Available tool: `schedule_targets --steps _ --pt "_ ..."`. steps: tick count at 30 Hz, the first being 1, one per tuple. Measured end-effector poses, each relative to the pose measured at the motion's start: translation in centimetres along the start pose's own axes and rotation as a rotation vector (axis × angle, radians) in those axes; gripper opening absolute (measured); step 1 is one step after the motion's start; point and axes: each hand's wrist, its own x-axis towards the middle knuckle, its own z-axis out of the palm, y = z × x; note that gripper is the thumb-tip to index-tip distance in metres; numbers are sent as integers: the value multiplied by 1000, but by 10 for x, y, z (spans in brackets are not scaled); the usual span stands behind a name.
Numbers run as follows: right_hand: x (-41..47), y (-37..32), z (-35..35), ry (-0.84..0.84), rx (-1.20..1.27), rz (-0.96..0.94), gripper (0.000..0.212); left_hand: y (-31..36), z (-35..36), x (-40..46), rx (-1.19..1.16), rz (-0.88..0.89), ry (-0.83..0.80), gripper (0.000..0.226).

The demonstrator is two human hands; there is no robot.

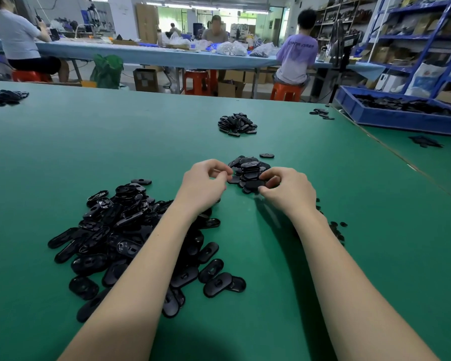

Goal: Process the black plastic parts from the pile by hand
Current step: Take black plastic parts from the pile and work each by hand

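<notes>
both hands meet mid-frame: right hand (pixel 284 188) pinches a black part (pixel 254 184) by the small pile (pixel 249 169); left hand (pixel 206 182) curls (grip unclear). big pile (pixel 130 230) waits lower left, easy to reach.

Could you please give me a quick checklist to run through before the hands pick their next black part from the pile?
1. Supply: large pile of black oval parts lies under the left forearm, plenty left: ok.
2. Left hand free: fingers curled at the small stack's edge; whether the grip holds a part: cannot tell.
3. Right hand free: fingers pinch a part at the stack's near edge: not ok.
4. Stack stable: parts sit unevenly, some tilted: cannot tell.
5. Small black bits beside the right forearm, apart from the pile: ok.
6. Bare green table between pile and stack: ok.
</notes>
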Motion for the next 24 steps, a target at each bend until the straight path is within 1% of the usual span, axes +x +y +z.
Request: schedule_targets --steps 3,7,9,11,14,16,18,22,24 --pt "3 0 4 -8 -48 19 19 -1 -3 3 -1 -1 -30 28" --pt "-2 2 4 2 -45 12 19 -5 -7 6 30 -9 -33 31" --pt "-7 1 3 23 -36 -4 17 -7 -7 6 100 10 -20 29" --pt "-12 0 2 24 -32 -15 16 -9 -8 6 221 53 -12 23" --pt "-20 2 1 6 -28 -18 11 -14 -8 5 403 91 -76 12" --pt "-26 5 0 -10 -19 -18 7 -15 -6 4 498 72 -136 15" --pt "-29 7 -2 -26 0 -13 4 -15 -6 3 539 54 -171 20" --pt "-31 3 -11 -26 79 -27 8 -13 -6 0 581 57 -175 27" --pt "-31 1 -16 -19 128 -37 9 -12 -6 0 596 65 -163 27"
